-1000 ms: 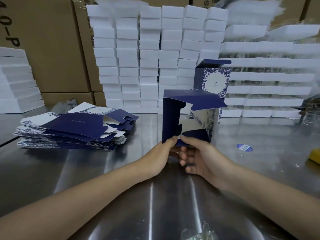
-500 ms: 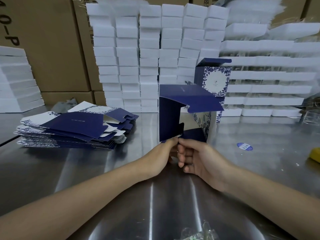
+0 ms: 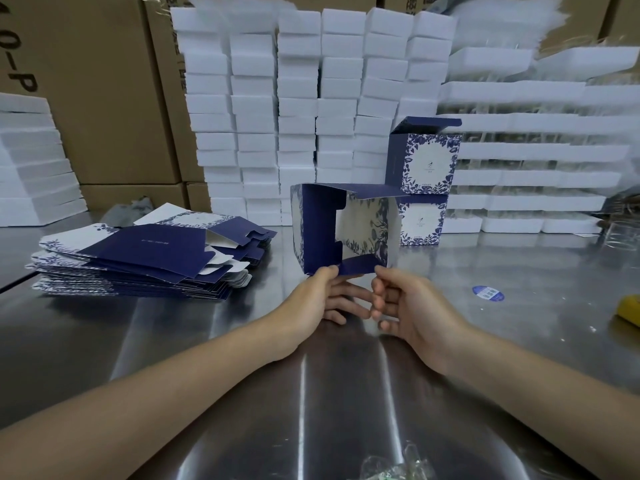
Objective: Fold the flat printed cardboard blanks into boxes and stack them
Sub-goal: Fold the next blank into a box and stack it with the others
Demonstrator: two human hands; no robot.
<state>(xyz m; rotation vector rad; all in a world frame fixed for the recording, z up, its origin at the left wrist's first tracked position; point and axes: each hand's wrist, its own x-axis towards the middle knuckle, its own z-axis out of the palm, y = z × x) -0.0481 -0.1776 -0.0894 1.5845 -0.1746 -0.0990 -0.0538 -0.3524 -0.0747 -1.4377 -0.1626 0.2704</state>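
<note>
Two hands meet at the lower edge of a half-folded box (image 3: 313,230), which is held up just above the steel table (image 3: 502,358) at the middle of the scene. The left hand (image 3: 311,299) pinches the box's lower left corner, thumb on the navy outer panel and fingers reaching underneath toward the right. The right hand (image 3: 412,306) holds the lower right corner with its thumb tip at the edge of the navy bottom flap; its other fingers are curled below, and how they press the underside is hidden. The box's open end faces the camera, showing a white, floral-printed inner wall, a notched navy flap on the left and a navy top flap jutting to the right.

Left of the hands lies a pile of flat blanks (image 3: 145,258), navy and white, fanned slightly. Just behind and right of the held box stand two finished boxes (image 3: 427,161), one on top of the other, the upper one with its lid flap raised. Behind them rise columns of white foam blocks (image 3: 298,98), with foam trays (image 3: 536,150) stacked to the right and brown cartons (image 3: 97,98) at far left. A blue sticker (image 3: 488,293) lies on the table to the right, a yellow object (image 3: 630,311) sits at the right edge, and crumpled clear plastic (image 3: 391,465) lies at the near edge.
</note>
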